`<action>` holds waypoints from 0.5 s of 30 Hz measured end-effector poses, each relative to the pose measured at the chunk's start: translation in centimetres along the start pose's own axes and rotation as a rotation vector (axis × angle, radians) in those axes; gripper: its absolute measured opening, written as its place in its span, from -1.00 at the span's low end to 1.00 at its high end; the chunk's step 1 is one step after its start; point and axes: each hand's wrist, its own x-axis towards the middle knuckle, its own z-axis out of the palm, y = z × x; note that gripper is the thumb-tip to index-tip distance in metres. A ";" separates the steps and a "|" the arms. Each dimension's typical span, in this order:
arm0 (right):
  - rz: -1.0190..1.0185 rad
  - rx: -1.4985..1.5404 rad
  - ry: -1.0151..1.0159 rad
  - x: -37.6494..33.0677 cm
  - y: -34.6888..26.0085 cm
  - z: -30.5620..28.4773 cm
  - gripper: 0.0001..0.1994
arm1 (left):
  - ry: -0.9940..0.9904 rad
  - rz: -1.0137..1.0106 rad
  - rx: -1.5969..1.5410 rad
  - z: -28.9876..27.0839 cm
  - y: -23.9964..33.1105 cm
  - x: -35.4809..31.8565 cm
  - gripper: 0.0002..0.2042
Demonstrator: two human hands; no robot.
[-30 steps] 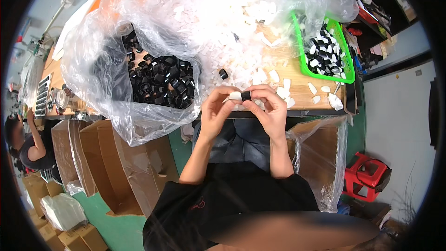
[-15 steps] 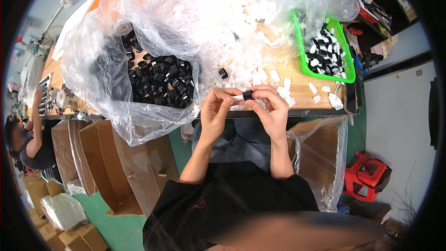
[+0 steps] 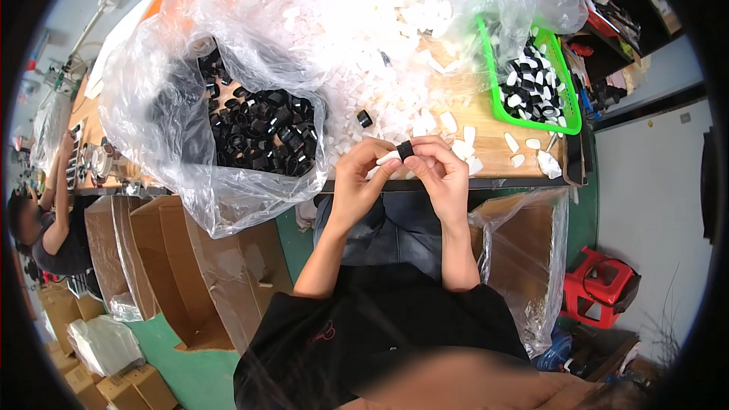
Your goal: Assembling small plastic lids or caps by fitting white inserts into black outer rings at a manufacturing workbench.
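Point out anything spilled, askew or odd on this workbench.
One black ring lies alone on the wooden table, outside the clear bag of black rings. White pieces lie scattered loose near the green basket. Both hands, left hand and right hand, pinch a black-and-white part normally.

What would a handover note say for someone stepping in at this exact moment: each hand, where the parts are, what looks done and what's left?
Left hand: pinches a white plastic piece at its fingertips.
Right hand: holds a black ring against that piece, above the table edge.
Supplies: black rings fill the clear bag on the left; loose white pieces lie in the plastic sheeting ahead.
Done: the green basket on the right holds joined black-and-white parts.
Left: the pair in hand is not visibly seated; large heaps of both parts remain.
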 end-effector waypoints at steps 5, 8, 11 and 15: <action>-0.052 -0.090 0.039 -0.3 0.5 -0.2 -0.89 | -0.083 -0.112 -0.046 0.0 0.2 -0.3 -0.77; -0.155 -0.427 -0.003 -0.5 0.0 0.0 -0.89 | -0.036 -0.162 -0.182 0.1 0.3 -0.5 -0.73; -0.251 -0.531 -0.025 -0.7 -0.4 0.3 -0.85 | -0.049 -0.124 -0.207 -0.5 -0.5 -0.9 -0.72; -0.361 -0.458 -0.022 -0.5 -1.2 0.3 -0.80 | -0.041 -0.034 -0.084 -0.8 -1.0 -1.2 -0.72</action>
